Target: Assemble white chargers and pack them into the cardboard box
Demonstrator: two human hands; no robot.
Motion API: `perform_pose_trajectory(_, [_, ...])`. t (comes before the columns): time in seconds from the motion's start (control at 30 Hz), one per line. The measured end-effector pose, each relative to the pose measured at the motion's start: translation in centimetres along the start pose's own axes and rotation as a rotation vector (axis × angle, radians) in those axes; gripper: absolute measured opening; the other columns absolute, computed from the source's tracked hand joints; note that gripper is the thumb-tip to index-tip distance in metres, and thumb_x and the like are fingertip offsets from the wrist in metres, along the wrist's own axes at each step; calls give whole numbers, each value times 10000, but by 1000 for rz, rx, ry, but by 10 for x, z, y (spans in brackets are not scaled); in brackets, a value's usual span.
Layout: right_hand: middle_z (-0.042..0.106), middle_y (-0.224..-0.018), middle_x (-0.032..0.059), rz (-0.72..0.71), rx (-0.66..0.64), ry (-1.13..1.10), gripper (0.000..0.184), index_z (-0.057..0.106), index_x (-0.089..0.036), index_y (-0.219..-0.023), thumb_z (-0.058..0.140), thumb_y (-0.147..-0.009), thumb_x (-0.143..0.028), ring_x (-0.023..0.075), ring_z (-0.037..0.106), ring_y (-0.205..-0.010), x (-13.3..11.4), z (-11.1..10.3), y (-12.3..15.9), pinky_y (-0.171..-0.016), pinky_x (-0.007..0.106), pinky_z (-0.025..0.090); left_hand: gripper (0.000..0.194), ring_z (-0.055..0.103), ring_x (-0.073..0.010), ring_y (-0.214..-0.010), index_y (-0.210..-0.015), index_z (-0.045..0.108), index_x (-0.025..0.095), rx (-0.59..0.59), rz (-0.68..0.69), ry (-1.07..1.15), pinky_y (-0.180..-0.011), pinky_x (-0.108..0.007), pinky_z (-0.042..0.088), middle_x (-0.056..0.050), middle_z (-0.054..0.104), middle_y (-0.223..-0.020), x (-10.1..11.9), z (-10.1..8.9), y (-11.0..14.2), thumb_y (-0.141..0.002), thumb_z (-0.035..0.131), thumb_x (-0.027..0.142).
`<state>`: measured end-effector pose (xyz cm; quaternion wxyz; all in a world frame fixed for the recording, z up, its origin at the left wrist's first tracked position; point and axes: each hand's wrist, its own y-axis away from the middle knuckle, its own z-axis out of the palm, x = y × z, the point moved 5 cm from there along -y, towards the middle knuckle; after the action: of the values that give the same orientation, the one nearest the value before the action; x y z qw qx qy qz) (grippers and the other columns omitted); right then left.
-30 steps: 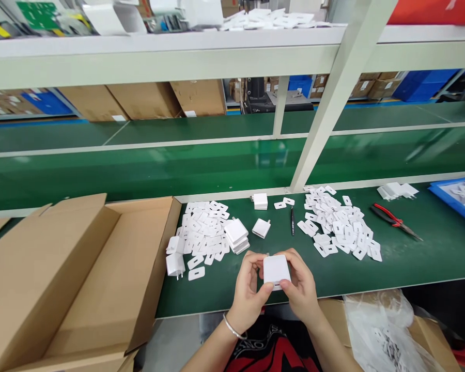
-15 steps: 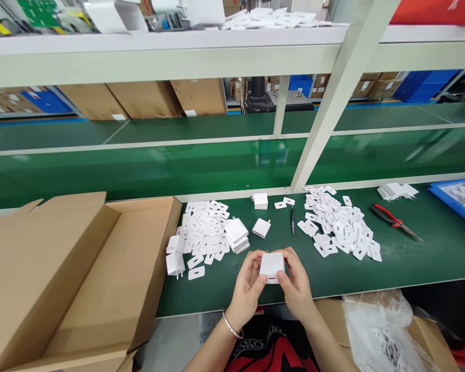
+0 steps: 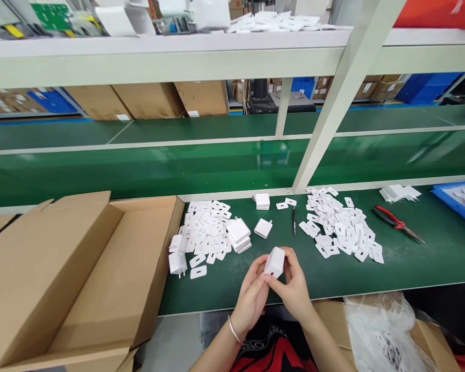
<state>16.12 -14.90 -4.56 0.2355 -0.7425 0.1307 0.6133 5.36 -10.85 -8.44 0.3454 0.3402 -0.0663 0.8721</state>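
A white, block-shaped plastic charger [image 3: 275, 262] is held between two bare hands, above the near part of a green-topped bench [image 3: 406, 268]; it is tilted, its lower end (marked by a small dark-red opening) turned toward the wearer. The fingers of the left hand [image 3: 253, 287] are closed against the charger's left and lower side; those of the right hand [image 3: 292, 284] are curled around its right side, with the thumb laid near the lower end. A silver-coloured bracelet [image 3: 234, 330] is worn on the left wrist.

Directions are read from the charger, with twelve o'clock at the far side. At ten o'clock, a stack of white chargers [image 3: 238, 235] is seen beside a spread pile of small white slotted plates [image 3: 207, 227]. A single white charger [image 3: 263, 228] is seen near eleven, and a slim black pen-like tool [image 3: 294, 222] at one. A second pile of white slotted plates [image 3: 343, 225] is spread at two; red-and-black-handled pliers [image 3: 398, 223] are placed beyond it, between two and three. An open brown cardboard box [image 3: 93, 279] is situated at nine.
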Motion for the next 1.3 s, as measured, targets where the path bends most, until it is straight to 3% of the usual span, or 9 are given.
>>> perform_pose_trajectory(0.13, [575, -1219, 43, -40, -182, 237, 462, 632, -322, -1331, 773, -894, -266, 230, 614, -1123, -17, -10, -4, -970, 339, 531, 575, 614, -299, -1190, -1429, 591, 229, -151, 98, -372, -1100, -482, 471, -142, 626, -1377, 22, -9, 1, -986, 612, 595])
perform_pose_trajectory(0.27, [568, -1349, 68, -90, -402, 440, 722, 487, -388, -1565, 741, -913, -210, 269, 578, -1265, -31, -10, -2, -1087, 415, 505, 691, 603, -264, -1159, -1556, 465, 309, -216, 205, -726, -1066, -440, 495, -121, 557, -1435, 46, -17, 1, -947, 732, 497])
perform_pose_trajectory(0.43, [505, -1387, 82, -75, -251, 265, 665, 541, -385, -1497, 810, -893, -314, 242, 629, -1150, -33, -14, -1, -1023, 401, 567, 564, 655, -263, -1142, -1416, 607, 280, -225, 197, -485, -969, -374, 563, -117, 578, -1363, 53, -12, -1, -917, 779, 481])
perform_pose_trajectory(0.57, [559, -1255, 70, -60, -265, 144, 517, 686, -354, -1322, 870, -842, -408, 258, 624, -1118, -37, -11, -2, -974, 392, 574, 530, 651, -241, -1055, -1315, 696, 248, -202, 284, -374, -870, -319, 575, -104, 599, -1218, 55, -8, 3, -886, 793, 544])
perform_pose_trajectory(0.87, [593, -1124, 47, -91, -336, 116, 504, 713, -365, -1304, 884, -836, -441, 247, 620, -1055, -56, -1, -11, -963, 391, 549, 581, 621, -282, -1089, -1343, 674, 263, -178, 461, -668, -913, -369, 559, -113, 609, -1198, 76, -14, 13, -918, 688, 659])
perform_pose_trajectory(0.97, [593, -1221, 60, -117, -460, 125, 509, 680, -368, -1380, 833, -895, -401, 252, 604, -1184, -67, 9, -34, -1083, 421, 511, 516, 556, -322, -1244, -1418, 591, 297, -127, 596, -1009, -1077, -474, 489, -123, 596, -1301, 99, -13, 11, -979, 654, 562])
perform_pose_trajectory(1.1, [583, -1378, 80, -204, -547, 138, 558, 609, -340, -1479, 770, -948, -396, 269, 561, -1332, -71, 29, -87, -1190, 470, 436, 465, 449, -345, -1402, -1408, 549, 285, 119, 730, -1346, -1161, -545, 425, -142, 470, -1419, 130, -17, -12, -969, 680, 363])
perform_pose_trajectory(1.2, [602, -1395, 94, -264, -592, 163, 500, 631, -308, -1445, 732, -968, -419, 277, 577, -1320, -59, 44, -120, -1178, 505, 449, 446, 433, -345, -1427, -1376, 549, 260, 244, 714, -1375, -1187, -584, 404, -145, 457, -1422, 135, -30, -34, -959, 681, 352])
perform_pose_trajectory(1.3, [614, -1369, 102, -239, -609, 133, 459, 649, -288, -1394, 715, -963, -432, 266, 604, -1293, -40, 54, -132, -1140, 496, 487, 496, 421, -323, -1473, -1434, 489, 247, 239, 589, -1201, -1236, -579, 362, -153, 451, -1485, 119, -49, -48, -998, 626, 439])
